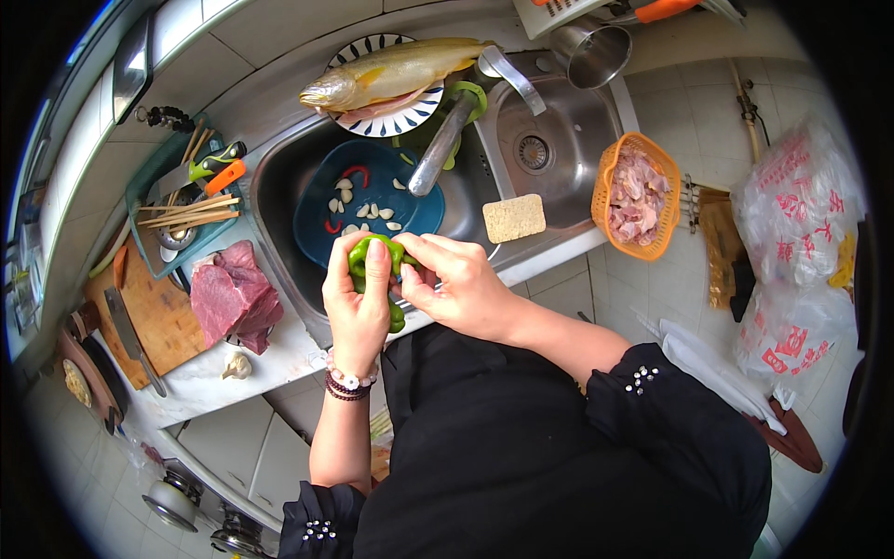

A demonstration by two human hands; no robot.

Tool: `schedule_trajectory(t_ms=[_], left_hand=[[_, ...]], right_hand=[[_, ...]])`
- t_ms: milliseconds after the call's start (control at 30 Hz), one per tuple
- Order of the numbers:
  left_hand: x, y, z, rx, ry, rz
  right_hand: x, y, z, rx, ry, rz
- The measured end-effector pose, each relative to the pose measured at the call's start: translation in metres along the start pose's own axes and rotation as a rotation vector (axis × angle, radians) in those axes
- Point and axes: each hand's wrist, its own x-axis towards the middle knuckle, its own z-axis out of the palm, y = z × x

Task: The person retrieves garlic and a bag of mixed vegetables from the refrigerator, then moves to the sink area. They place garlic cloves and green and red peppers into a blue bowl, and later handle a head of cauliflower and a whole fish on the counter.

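My left hand [360, 293] grips a green pepper [364, 256], its thumb lying across the near side. On the right of the pepper, the fingertips of my right hand [454, 283] pinch its end. Another green piece [397, 318] shows below my left hand; what it belongs to is partly hidden. Just beyond both hands, a blue plastic basin [318, 202] sits in the left bowl of a steel sink [276, 175]. Several peeled garlic cloves [363, 210] and red chili peppers [357, 172] lie in it. The faucet [440, 150] reaches over the basin.
A whole fish [391, 73] rests on a patterned plate [401, 127] behind the sink. To the left are raw meat [234, 293], a garlic bulb [237, 365] and a kitchen knife [133, 339] on a cutting board [164, 328]. Rightward are a sponge [514, 219] and an orange basket [602, 189] of meat pieces.
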Motion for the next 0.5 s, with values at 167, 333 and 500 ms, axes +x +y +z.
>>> schedule_trajectory(t_ms=[167, 333, 500], left_hand=[[0.0, -0.002, 0.006, -0.053, 0.015, -0.024], [-0.001, -0.008, 0.011, -0.054, 0.041, 0.003], [-0.003, -0.009, 0.01, -0.162, 0.033, -0.061]], right_hand=[[-0.002, 0.002, 0.001, -0.021, 0.093, 0.005], [-0.003, -0.002, -0.005, 0.033, 0.052, 0.093], [-0.004, 0.002, -0.007, 0.142, 0.012, 0.094]])
